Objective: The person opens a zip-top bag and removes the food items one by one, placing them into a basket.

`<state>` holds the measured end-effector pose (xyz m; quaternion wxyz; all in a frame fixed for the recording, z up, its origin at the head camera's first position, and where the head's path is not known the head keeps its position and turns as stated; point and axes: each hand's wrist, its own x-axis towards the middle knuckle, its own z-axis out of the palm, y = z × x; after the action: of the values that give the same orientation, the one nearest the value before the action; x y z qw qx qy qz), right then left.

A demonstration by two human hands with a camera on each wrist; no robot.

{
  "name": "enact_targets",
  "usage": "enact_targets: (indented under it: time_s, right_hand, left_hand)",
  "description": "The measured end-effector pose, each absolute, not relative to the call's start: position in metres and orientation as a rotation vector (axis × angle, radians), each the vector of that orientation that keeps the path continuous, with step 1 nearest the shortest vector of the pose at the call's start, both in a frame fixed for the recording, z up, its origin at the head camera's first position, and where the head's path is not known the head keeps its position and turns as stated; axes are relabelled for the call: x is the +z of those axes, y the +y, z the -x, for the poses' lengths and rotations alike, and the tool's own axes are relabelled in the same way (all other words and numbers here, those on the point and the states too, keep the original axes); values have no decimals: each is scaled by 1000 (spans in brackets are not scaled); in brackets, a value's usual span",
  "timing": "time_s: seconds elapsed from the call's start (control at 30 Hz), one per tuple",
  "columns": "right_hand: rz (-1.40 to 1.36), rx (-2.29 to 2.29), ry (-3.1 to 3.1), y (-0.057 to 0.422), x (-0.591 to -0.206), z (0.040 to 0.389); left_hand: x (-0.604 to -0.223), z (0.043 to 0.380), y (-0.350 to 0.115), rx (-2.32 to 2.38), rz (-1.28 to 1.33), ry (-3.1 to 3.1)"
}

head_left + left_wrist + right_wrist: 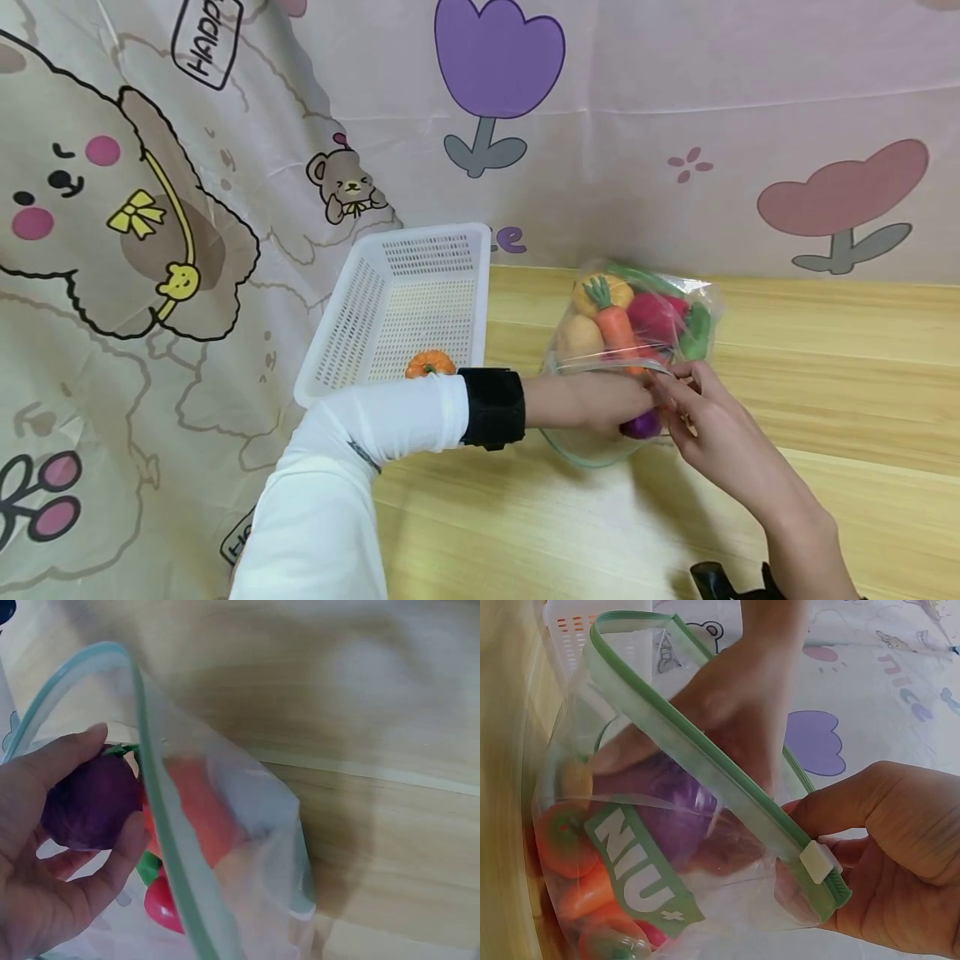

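Note:
A clear zip bag (588, 458) with a green-edged mouth lies on the table, full of toy vegetables. Through the open mouth reaches my left hand (630, 398), its thumb and fingers gripping a round, dark purple eggplant (94, 802) with a green stem. My right hand (712, 421) pinches the rim at one end of the mouth, beside the white slider (820, 860). Inside the bag are a carrot (617, 327), a potato-like piece (580, 337), a dark pink vegetable (656, 317) and a green one (697, 329). The plastic partly blurs the contents.
Left of the bag stands a white perforated basket (483, 292), with an orange pumpkin (430, 363) in it near my left forearm. A patterned cloth (637, 125) hangs behind the wooden table (840, 375) and along its left side.

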<state>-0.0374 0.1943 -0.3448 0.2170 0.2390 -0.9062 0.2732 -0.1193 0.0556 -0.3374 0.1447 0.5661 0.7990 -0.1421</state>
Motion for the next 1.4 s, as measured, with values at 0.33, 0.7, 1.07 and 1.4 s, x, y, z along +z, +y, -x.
enact_targets:
  time_s: [0.33,0.7,1.07,1.4]
  right_hand:
    - [-646,741,-2550,196,-343,38]
    - [-642,731,-2544,198,-345,40]
    - [-646,738,-2533,198,-345,40]
    - [-641,729,-2560,198,-345,39]
  left_hand:
    - [-319,111,19,-404,-1649,2345]
    - [-296,98,-41,-22,-1655,2395]
    - [-289,103,-98,118,-1293,2731]
    - [-301,119,-126,130,-1112,2848]
